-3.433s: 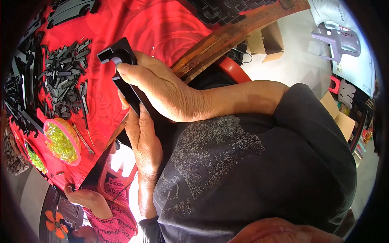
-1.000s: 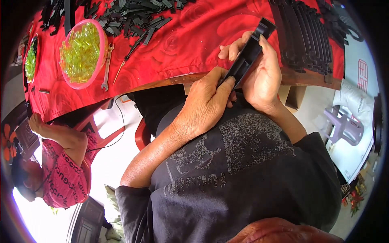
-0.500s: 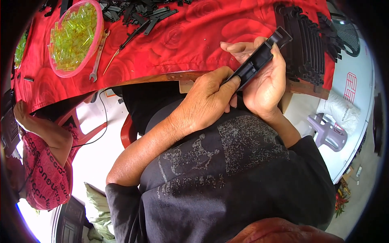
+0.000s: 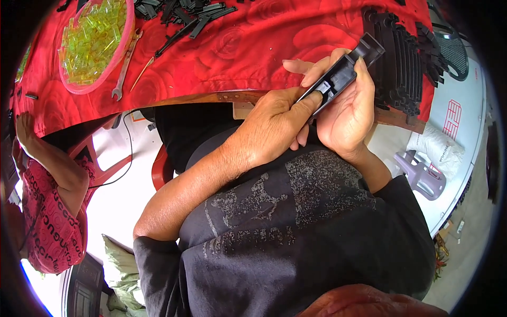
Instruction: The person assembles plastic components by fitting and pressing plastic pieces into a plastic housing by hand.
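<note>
Both of my hands hold a long black plastic housing (image 4: pixel 346 74) above the front edge of the table. It slants up to the right, with a hollow channel facing me. My left hand (image 4: pixel 277 121) grips the lower end, its thumb pressed into the channel. Beside that thumb a pale patch shows inside; I cannot tell whether it is a part or a glint. My right hand (image 4: pixel 348 108) supports the housing from below and behind, its thumb along the right edge near the upper end. The underside of the housing is hidden by my fingers.
On the red cloth (image 4: pixel 227 53), a pink basket (image 4: pixel 128 53) holds yellow-green clear pieces. A wrench (image 4: pixel 125 68) and a thin screwdriver-like tool (image 4: pixel 153 59) lie beside it. Loose black parts (image 4: pixel 200 16) lie behind, stacked black housings (image 4: pixel 396 58) at right. Another person's arm (image 4: pixel 55 158) rests at left.
The housing has turned slightly in my hands, and a pale patch now shows beside my left thumb. My grip stays nearly the same. The view has shifted a little.
</note>
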The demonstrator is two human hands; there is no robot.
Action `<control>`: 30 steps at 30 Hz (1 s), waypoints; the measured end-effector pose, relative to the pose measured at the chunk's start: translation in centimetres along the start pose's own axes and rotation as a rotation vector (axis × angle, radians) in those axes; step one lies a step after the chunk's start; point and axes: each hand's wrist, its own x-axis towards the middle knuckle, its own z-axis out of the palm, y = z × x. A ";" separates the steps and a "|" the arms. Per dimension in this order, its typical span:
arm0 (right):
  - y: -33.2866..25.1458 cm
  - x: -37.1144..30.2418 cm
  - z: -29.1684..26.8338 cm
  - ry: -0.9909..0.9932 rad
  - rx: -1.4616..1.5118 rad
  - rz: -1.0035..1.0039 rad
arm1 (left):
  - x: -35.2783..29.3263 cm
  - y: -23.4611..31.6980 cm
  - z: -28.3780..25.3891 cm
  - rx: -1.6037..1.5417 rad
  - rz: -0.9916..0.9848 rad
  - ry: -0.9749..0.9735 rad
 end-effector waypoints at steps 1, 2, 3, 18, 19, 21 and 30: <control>0.1 0.1 0.0 -0.017 -0.047 -0.009 | -0.1 0.1 -0.1 -0.005 -0.006 0.002; 0.1 0.1 0.1 -0.019 -0.048 -0.008 | -0.1 0.2 -0.1 -0.010 -0.012 0.004; 0.1 0.1 0.3 -0.021 -0.026 0.021 | -0.2 0.1 -0.2 -0.011 -0.011 0.006; -0.2 0.2 2.0 0.070 -0.110 0.069 | -0.6 0.6 -0.3 -0.061 -0.008 0.037; -0.2 0.2 2.0 0.065 -0.118 0.079 | -0.8 0.8 -0.2 -0.056 -0.047 0.051; -0.1 0.2 2.0 0.054 -0.133 0.097 | -1.0 1.1 -0.1 -0.049 -0.086 0.063; -0.1 0.2 2.0 -0.022 -0.193 0.182 | -1.5 0.6 -0.2 -0.098 -0.077 0.081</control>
